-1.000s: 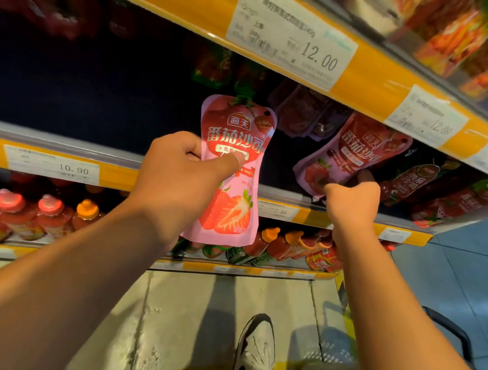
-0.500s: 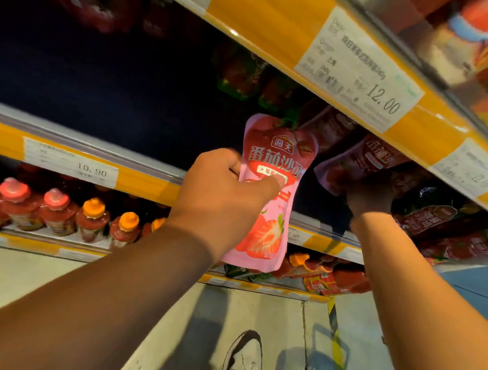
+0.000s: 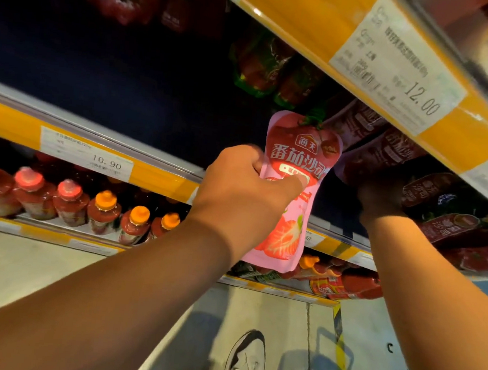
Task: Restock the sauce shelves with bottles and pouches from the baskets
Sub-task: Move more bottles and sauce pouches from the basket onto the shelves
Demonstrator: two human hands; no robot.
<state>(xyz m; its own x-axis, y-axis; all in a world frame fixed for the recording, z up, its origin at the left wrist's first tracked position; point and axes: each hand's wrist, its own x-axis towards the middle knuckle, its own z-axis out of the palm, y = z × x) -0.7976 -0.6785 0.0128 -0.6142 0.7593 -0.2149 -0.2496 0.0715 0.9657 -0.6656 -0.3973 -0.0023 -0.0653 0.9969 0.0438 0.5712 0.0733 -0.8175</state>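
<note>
Pouch: pink tomato-sauce pouch [image 3: 290, 194] held upright in front of the middle shelf opening, its top near the dark pouches hanging behind it, its lower end hanging past the shelf edge.
Left hand: left hand [image 3: 245, 193] grips the pouch at mid-height, fingers curled behind it and thumb [image 3: 294, 183] pressed across its front label.
Right hand: right hand [image 3: 380, 196] is raised in shadow under a cluster of dark red pouches [image 3: 387, 150]; whether its fingers are curled or straight cannot be told.
Upper shelf: yellow-edged upper shelf [image 3: 310, 16] runs diagonally overhead, with a white price tag [image 3: 401, 63] reading 12.00.
Middle shelf: middle shelf edge [image 3: 12, 123] is yellow with a grey rail, and its price label [image 3: 86, 153] reads 10.90.
Lower shelf: row of red sauce bottles [image 3: 70, 202] with pink and orange caps stands upright, side by side.
Right side: more red pouches [image 3: 451, 229] lie stacked on the middle shelf.
Floor: pale tiled floor [image 3: 272, 320] below, with a black-and-white shoe [image 3: 246, 362] on it.
</note>
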